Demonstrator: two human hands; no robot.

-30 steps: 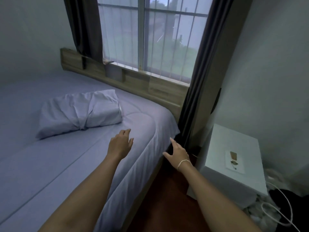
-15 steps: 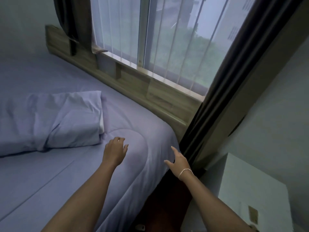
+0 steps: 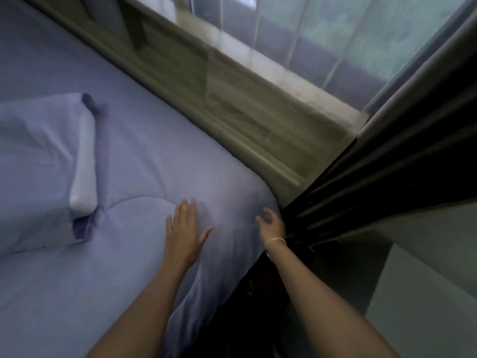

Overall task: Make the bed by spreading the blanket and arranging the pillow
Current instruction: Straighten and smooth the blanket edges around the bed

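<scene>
Left hand: our left hand (image 3: 184, 229) lies flat on the blanket near the bed's corner, fingers straight and slightly spread, thumb out to the side, holding nothing.
Right hand: our right hand (image 3: 271, 223) sits at the corner's edge beside the dark curtain; motion blur hides the fingers, so we cannot tell whether they grip cloth or only touch it. A thin bracelet (image 3: 275, 241) circles the wrist.
Blanket: the lavender blanket (image 3: 144, 177) covers the bed and drapes over the near side and corner. We judge it light, soft and limp, likely to wrinkle and slide under the palm; it should smooth with flat, outward strokes and is best taken by its hem at the corner.
Pillow: the pillow (image 3: 38, 171) lies on the blanket to the left, well apart from both hands, its white end showing at the open case. We judge it soft and light, easiest lifted by both short ends.
Headboard: a wooden headboard (image 3: 232, 104) runs along the far edge of the bed.
Window: a window (image 3: 348, 42) with a sheer curtain stands behind it.
</scene>
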